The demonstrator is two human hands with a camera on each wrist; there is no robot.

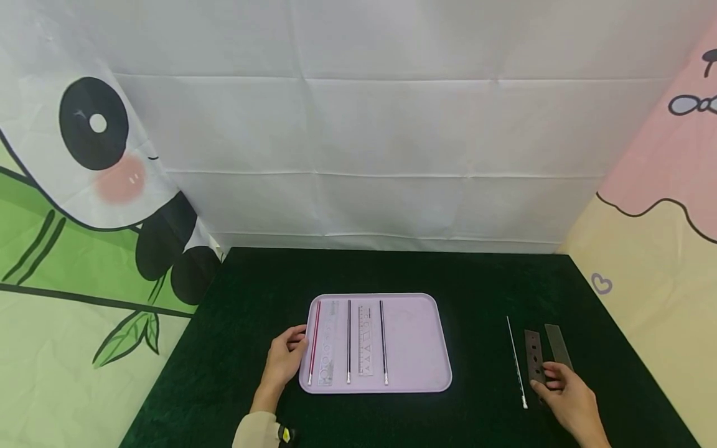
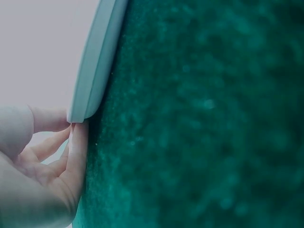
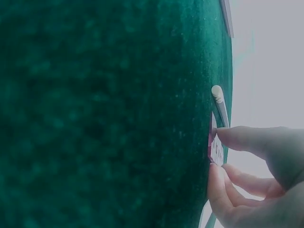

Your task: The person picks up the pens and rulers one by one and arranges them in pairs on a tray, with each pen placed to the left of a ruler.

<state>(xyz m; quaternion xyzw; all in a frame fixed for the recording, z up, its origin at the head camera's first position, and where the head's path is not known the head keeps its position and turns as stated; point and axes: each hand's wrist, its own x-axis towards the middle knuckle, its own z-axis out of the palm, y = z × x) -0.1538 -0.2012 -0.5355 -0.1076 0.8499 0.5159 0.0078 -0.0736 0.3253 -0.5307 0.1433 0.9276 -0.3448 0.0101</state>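
Observation:
My left hand (image 1: 285,356) grips the left rim of a lilac tray (image 1: 417,348); the left wrist view has thumb and fingers on either side of the tray's rim (image 2: 92,71). On the tray lie a red pencil (image 1: 315,342), a clear ruler with round cutouts (image 1: 327,342), a dark pencil (image 1: 349,342), a clear ruler with triangular cutouts (image 1: 365,348) and another dark pencil (image 1: 384,348). My right hand (image 1: 568,395) pinches the near end of a stencil ruler (image 1: 533,353) by its edges, on the cloth. In the right wrist view, thumb and fingers straddle that ruler (image 3: 216,147).
A pencil (image 1: 516,364) lies on the dark green cloth (image 1: 476,280), between the tray and the stencil ruler. Right of the stencil ruler is a second, translucent ruler (image 1: 557,344), partly behind my right hand. A white curtain (image 1: 381,137) hangs behind the table.

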